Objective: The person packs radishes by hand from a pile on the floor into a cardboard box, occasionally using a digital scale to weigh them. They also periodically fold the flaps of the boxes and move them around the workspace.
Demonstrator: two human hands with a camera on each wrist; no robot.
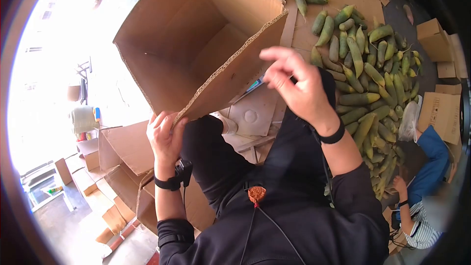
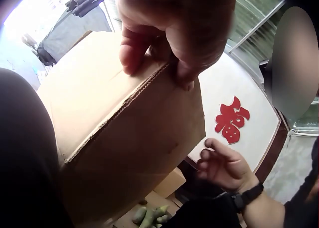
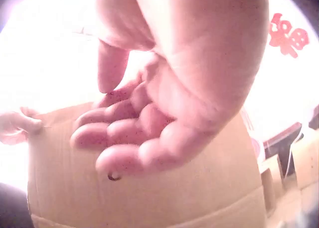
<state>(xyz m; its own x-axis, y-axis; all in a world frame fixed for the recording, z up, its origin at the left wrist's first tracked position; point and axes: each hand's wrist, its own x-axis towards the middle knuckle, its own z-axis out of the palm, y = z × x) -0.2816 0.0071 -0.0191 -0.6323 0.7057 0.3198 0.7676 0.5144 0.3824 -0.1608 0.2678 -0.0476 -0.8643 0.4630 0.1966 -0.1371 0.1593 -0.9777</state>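
Observation:
My left hand point(image 1: 166, 135) pinches the near corner of a tall cardboard box point(image 1: 250, 54), thumb and fingers on either side of its cut rim. The box stands tilted before my knees, its top side open, and the inside shows bare brown walls. In the left wrist view the fingers point(image 2: 133, 56) bend over the corrugated edge. My right hand point(image 1: 297, 83) hovers beside the box's right wall with loosely bent fingers and nothing in them. Seen from the right wrist, that palm point(image 3: 164, 98) lies in front of the cardboard panel point(image 3: 149, 198).
A large heap of long green radishes point(image 1: 363, 98) lies on flattened cardboard to the right. Another person in a striped top point(image 1: 424, 225) is at the lower right. Open cartons point(image 1: 130, 147) stand at the left. A red paper character point(image 2: 232, 121) hangs on a white panel.

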